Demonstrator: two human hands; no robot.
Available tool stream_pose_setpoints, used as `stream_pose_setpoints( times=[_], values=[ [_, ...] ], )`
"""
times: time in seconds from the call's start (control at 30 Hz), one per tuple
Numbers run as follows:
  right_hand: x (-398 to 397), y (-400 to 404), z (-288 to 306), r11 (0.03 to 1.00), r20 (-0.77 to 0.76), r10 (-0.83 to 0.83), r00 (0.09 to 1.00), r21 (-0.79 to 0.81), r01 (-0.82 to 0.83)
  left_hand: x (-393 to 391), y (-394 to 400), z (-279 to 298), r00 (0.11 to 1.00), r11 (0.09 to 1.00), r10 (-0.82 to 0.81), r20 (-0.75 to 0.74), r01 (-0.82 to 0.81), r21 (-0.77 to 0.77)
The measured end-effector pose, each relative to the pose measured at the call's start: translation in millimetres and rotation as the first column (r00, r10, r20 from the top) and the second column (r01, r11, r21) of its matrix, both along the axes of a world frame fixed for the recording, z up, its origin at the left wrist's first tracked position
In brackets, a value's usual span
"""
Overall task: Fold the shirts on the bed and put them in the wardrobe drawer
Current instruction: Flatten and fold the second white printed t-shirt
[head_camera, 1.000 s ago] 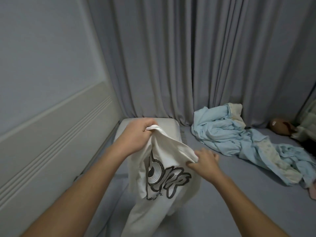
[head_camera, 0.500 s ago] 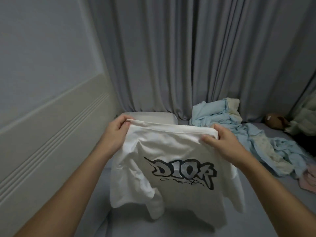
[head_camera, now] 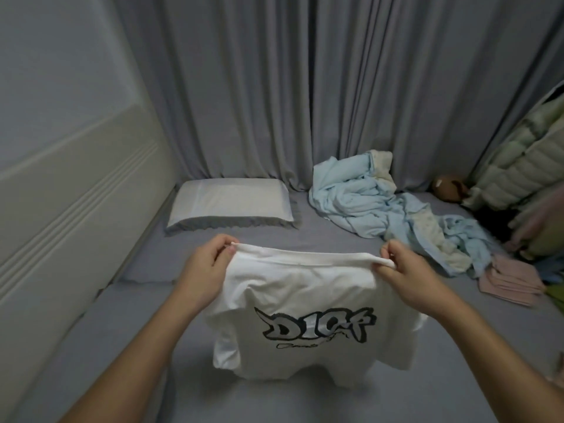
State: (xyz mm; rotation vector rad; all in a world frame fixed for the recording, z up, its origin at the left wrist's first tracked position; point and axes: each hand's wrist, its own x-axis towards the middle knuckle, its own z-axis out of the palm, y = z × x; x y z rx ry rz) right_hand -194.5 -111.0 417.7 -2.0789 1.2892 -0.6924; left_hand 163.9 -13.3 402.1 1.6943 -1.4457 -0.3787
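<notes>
Left hand: my left hand (head_camera: 203, 271) pinches the left end of the top edge of the white cotton T-shirt with a black graffiti-style print (head_camera: 308, 315), thumb and fingers curled round the cloth.
Right hand: my right hand (head_camera: 410, 276) pinches the right end of the same edge, well apart from the left, so the edge runs taut between them.
Shirt position: held up in the air over the near middle of the grey-sheeted bed (head_camera: 100, 337), its lower part hanging loose.
Shirt appearance: print facing me, sleeves drooping at both sides, soft creases, hem uneven.
Step in hand: spreading the shirt out, as I judge it; no fold made yet.
Next move: probably lay it flat on the sheet, which calls for keeping the edge stretched.
Surroundings: a white rectangular pillow (head_camera: 230, 206) far left; a crumpled pale-blue blanket (head_camera: 381, 212) far right.
</notes>
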Motion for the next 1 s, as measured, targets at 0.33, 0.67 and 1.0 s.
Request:
stream_pose_setpoints(
  times=[0.33, 0.67, 1.0],
  values=[
    [-79.6, -21.1, 19.7, 0.995, 0.135, 0.094, 0.986, 0.01, -0.097, -89.9, 17.7, 54.6, 0.984, 0.997, 0.007, 0.178, -0.02, 0.071],
    [-76.0, -106.7, -48.7, 0.98, 0.172, 0.07, 0.983, 0.173, -0.1, -80.9, -79.8, -18.1, 0.983, 0.982, -0.076, 0.17, 0.044, 0.185],
    [10.2, -334.2, -359.6, 0.942, -0.295, -0.33, 0.896, -0.036, 0.335, -63.9, -333.4, -353.2, 0.934, 0.93, 0.207, 0.292, -0.28, 0.238]
  ],
)
